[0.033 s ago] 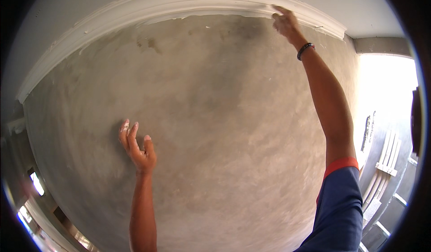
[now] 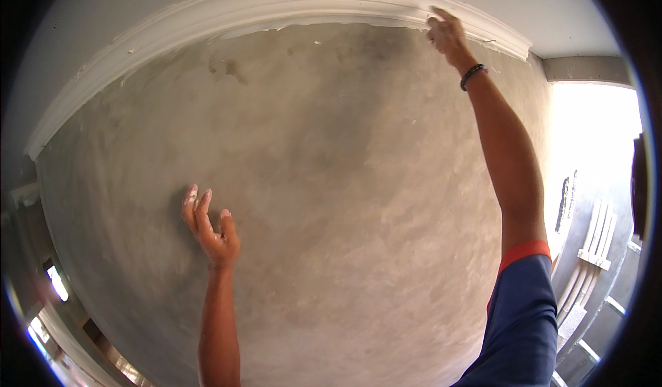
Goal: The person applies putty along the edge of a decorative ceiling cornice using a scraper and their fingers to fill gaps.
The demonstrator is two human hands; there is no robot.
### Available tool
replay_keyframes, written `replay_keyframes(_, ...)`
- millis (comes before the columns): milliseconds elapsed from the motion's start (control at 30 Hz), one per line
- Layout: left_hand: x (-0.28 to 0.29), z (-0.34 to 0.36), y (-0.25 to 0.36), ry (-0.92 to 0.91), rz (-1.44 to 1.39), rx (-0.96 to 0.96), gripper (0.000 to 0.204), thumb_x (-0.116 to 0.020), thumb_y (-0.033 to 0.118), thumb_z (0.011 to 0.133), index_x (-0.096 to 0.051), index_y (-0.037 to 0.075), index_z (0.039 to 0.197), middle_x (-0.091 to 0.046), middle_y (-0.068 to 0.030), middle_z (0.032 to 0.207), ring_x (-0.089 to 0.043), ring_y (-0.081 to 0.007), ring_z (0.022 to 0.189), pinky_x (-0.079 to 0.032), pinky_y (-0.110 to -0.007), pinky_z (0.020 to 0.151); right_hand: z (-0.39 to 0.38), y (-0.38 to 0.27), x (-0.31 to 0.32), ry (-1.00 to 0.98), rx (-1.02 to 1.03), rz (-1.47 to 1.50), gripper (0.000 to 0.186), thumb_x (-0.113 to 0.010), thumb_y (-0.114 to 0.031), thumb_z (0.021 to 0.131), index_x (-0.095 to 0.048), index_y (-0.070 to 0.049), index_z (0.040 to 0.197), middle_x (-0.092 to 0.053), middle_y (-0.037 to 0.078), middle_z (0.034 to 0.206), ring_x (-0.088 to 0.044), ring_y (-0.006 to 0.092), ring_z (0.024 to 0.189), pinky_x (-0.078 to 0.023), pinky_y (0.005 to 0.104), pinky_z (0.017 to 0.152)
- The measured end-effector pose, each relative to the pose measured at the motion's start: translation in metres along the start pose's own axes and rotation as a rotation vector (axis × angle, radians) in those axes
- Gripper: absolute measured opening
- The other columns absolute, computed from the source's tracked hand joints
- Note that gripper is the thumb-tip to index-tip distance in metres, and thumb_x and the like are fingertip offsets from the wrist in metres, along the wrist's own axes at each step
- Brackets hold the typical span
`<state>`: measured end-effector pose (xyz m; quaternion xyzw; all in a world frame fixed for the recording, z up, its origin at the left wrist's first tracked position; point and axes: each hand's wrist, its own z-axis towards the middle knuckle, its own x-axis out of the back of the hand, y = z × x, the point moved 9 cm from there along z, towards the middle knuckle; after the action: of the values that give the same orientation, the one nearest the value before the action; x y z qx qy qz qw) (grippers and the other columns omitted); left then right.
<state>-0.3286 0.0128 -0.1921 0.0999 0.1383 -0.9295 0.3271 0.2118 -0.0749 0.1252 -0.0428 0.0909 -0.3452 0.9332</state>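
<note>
"Bare grey-brown plastered wall [image 2: 331, 201] is filling the view beneath a long white moulded cornice [image 2: 289, 7]. What is changing?"

"The bare right hand [image 2: 448, 36], wearing a dark bracelet [image 2: 472, 76], is sitting slightly nearer the cornice's right end than an instant ago; the bare left hand [image 2: 215, 234] is staying well below the cornice."

"How are the fingers standing?"

"Right forefinger is extending toward the cornice, the others curling; blur is hiding whether they are touching or gripping anything. Left fingers, white-smeared, are standing apart, loosely bent, holding nothing visible."

"And what is that shift suggesting?"

"Seemingly, the right hand is working along the cornice; the left is taking no part."
</note>
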Motion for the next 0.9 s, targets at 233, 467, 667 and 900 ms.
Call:
replay_keyframes(233, 0.003, -0.009, -0.002, -0.019, 0.08, 0.036, 0.043, -0.053, 0.008, 0.085, -0.05, -0.002, 0.127, -0.038, -0.0221, 0.139, -0.035, -0.039, 0.132, -0.034, -0.051, 0.105, 0.011, -0.003, 0.099, 0.178, -0.207, -0.002, 0.015, -0.053, -0.019, 0.092, -0.048, -0.012, 0.103, -0.056, 0.004, 0.068, -0.042, 0.007, 0.046, -0.03, 0.0214, 0.039)
replay_keyframes(467, 0.004, -0.009, -0.002, -0.036, 0.097, 0.03, 0.043, -0.054, 0.009, 0.085, -0.05, -0.002, 0.126, -0.038, -0.0221, 0.138, -0.036, -0.0392, 0.131, -0.033, -0.052, 0.105, 0.032, 0.013, 0.093, -0.085, -0.278, -0.089, 0.021, -0.051, -0.009, 0.091, -0.051, -0.001, 0.11, -0.052, 0.004, 0.065, -0.045, 0.0097, 0.046, -0.03, 0.0237, 0.037)
replay_keyframes(667, 0.005, -0.006, 0.001, -0.043, 0.156, -0.003, 0.045, -0.057, 0.012, 0.083, -0.051, -0.001, 0.125, -0.043, -0.0211, 0.135, -0.038, -0.0393, 0.128, -0.031, -0.053, 0.104, 0.038, -0.025, 0.044, -0.105, 0.035, -0.388, 0.009, -0.058, -0.012, 0.086, -0.055, -0.004, 0.087, -0.053, 0.005, 0.063, -0.051, 0.0142, 0.051, -0.038, 0.0273, 0.042)
replay_keyframes(900, 0.008, 0.005, -0.004, -0.009, 0.161, 0.104, 0.049, -0.06, 0.016, 0.083, -0.051, 0.0, 0.128, -0.041, -0.0221, 0.138, -0.037, -0.0389, 0.128, -0.029, -0.052, 0.105, 0.041, -0.068, -0.039, -0.144, 0.676, -1.166, 0.011, -0.066, -0.015, 0.08, -0.064, -0.007, 0.087, -0.064, 0.009, 0.073, -0.054, 0.0181, 0.05, -0.047, 0.0295, 0.048)
